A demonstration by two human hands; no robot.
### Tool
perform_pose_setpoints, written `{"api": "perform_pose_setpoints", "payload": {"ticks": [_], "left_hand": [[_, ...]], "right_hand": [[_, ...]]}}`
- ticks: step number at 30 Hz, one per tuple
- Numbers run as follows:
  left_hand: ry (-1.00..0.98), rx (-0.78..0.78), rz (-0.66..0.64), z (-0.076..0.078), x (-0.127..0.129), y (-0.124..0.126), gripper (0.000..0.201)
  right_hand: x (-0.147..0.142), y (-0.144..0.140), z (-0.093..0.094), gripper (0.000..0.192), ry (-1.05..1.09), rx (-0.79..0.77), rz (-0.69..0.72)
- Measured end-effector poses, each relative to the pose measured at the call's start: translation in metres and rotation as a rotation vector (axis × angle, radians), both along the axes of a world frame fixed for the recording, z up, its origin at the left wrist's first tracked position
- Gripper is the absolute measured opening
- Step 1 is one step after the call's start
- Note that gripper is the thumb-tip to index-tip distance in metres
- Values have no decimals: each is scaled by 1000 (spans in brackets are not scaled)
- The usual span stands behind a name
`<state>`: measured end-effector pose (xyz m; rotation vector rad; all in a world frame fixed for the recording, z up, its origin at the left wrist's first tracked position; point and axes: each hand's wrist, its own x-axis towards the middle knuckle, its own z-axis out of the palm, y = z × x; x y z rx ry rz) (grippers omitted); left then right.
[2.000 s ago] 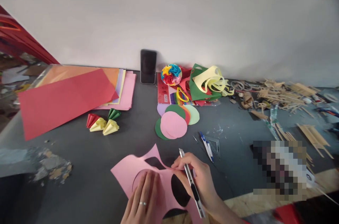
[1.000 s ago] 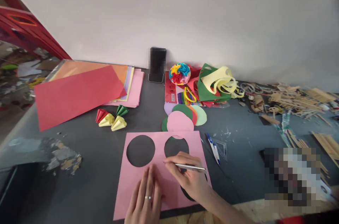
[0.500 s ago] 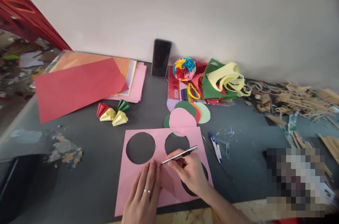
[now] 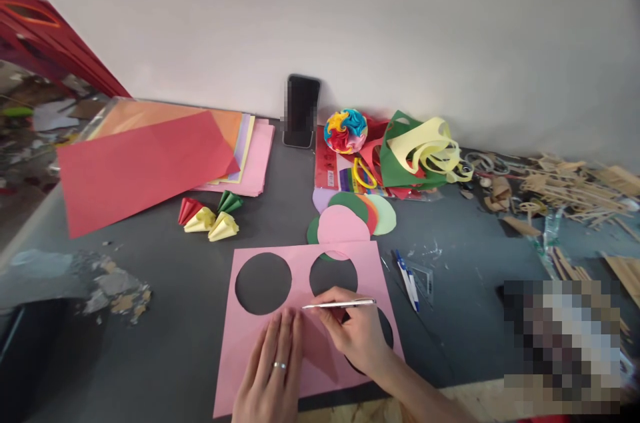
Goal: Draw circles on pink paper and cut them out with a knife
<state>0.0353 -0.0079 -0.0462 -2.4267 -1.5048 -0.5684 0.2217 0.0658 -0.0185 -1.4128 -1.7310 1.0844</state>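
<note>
**Two Hands, One Pink Sheet Full of Round Holes**

Two hands work at a big dark bench (image 4: 175, 290) by a plain wall. The bench is smooth and grey, with crumbly bits on its left side.

The biggest paper is a flat red sheet (image 4: 140, 166) lying on a stack of coloured sheets (image 4: 250, 156) at the back left.

Next comes the pink sheet (image 4: 250, 350), right in front of the person. It lies flat and has round holes cut in it, so the dark bench shows through. The left hand (image 4: 273, 376) lies open and flat on it, fingers spread, likely to keep the thin paper from sliding. It wears a ring.

The right hand (image 4: 357, 340) has its grip closed on a thin silver cutter (image 4: 340, 304), held like a pen and lying low across the sheet, its tip near the left fingertips.

Behind the sheet sits a pile of paper circles (image 4: 350, 216), pink on top. Further back are curly paper scraps (image 4: 420, 150), a dark phone (image 4: 301, 110) leaning on the wall, and a round colourful paper ball (image 4: 345, 131).

Small folded paper cones (image 4: 210, 216), red, yellow and green, lie together. A blue pen (image 4: 406, 280) rests just right of the sheet.
</note>
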Motion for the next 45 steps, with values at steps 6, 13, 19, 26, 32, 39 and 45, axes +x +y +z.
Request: {"api": "perform_pose_setpoints", "payload": {"ticks": [6,13,19,26,32,39,45], "left_hand": [[19,-11,14,3,1,1,80],[-26,-27,44,-3,2,-2,80],[32,-57,33,-7,-3,-6,78],[-26,-61,48,-12,-4,-8,75],[-45,-70,49,-15,-4,-9,75],[3,-67,41,-10,-5,-5,77],[16,-68,27,-6,-2,-4,82]], "right_hand": [[-2,-2,-1,20,-5,50,-12],[7,6,9,17,-44,144,121],[12,2,10,17,-66,123,125],[8,-15,-2,21,-100,-7,-40],[13,-17,0,14,-60,3,-28],[14,-25,7,7,-54,38,-118],[16,-37,6,10,-54,128,-109]]}}
